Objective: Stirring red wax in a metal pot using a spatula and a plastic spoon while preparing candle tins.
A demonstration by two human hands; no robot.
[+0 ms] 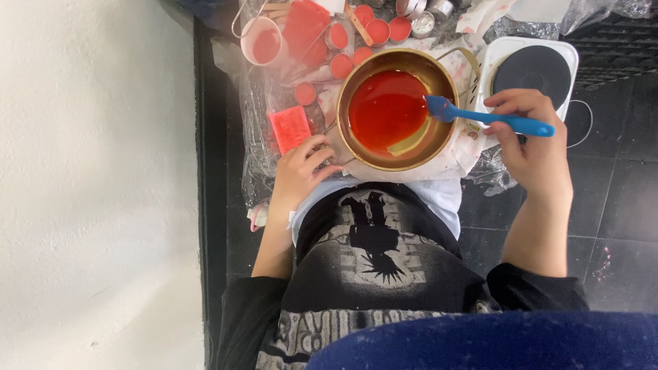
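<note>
Nearest me, my left hand (299, 169) sits at the near-left rim of the bowl (356, 147), fingers curled against its wall and steadying it; whether they truly grip it I cannot tell. The forearm runs back toward my body, elbow bent. My right hand (531, 147) is clenched around the handle of the blue spatula (490, 118), forearm coming in from the right, wrist cocked inward so the blade dips over the rim into the red liquid (385, 108). I judge the bowl as stiff metal, fairly heavy with its fill, smooth-sided and apt to slop if tipped, so the rim is the place to hold. The spatula looks light, its blade soft. Beyond, a hot plate (533, 67) stands just right of the bowl, small filled tins (378, 30) behind it.
</note>
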